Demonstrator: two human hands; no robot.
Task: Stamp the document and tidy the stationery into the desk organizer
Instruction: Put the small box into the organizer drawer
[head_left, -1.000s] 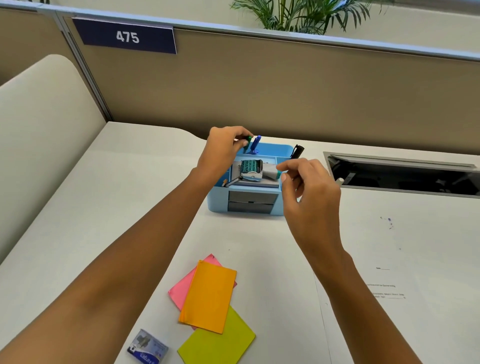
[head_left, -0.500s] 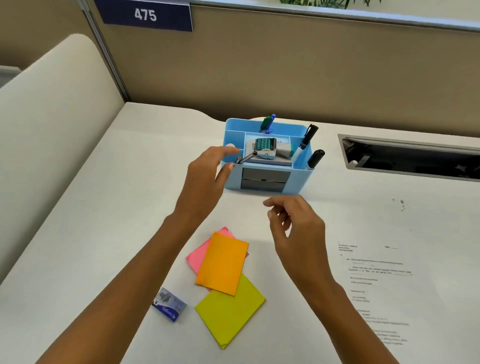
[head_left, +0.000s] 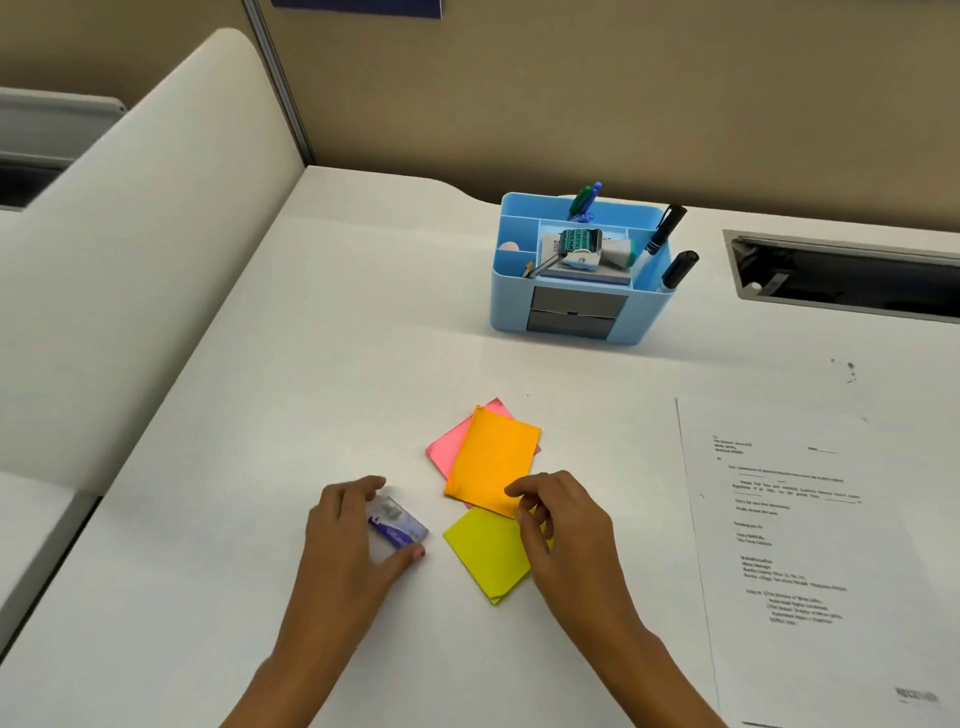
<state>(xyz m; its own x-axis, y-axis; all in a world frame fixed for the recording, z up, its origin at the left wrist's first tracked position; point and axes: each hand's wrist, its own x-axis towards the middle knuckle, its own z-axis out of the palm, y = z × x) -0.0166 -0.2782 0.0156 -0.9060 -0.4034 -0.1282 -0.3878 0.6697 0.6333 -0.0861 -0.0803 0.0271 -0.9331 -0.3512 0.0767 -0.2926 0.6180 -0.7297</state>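
Observation:
A small blue-and-white staple box (head_left: 399, 525) lies on the white desk, with my left hand (head_left: 353, 540) curled around it, thumb and fingers on its two sides. My right hand (head_left: 563, 525) rests on the near edge of the orange sticky pad (head_left: 493, 460), which overlaps a pink pad (head_left: 457, 434); a yellow-green pad (head_left: 485, 553) lies just below. The light blue desk organizer (head_left: 576, 332) stands farther back, holding the date stamp (head_left: 581, 248), a green and a blue pen (head_left: 584, 200) and two black markers (head_left: 670, 249). The printed document (head_left: 800, 545) lies to the right.
A beige partition runs along the back, and a white curved divider (head_left: 130, 249) stands on the left. A recessed cable slot (head_left: 841, 275) opens in the desk at the right rear. Small ink marks (head_left: 847, 369) dot the desk near the document.
Both hands have drawn back from the organizer toward me. The left one has come down onto the staple box, the right one onto the sticky pads. The view has tilted downward.

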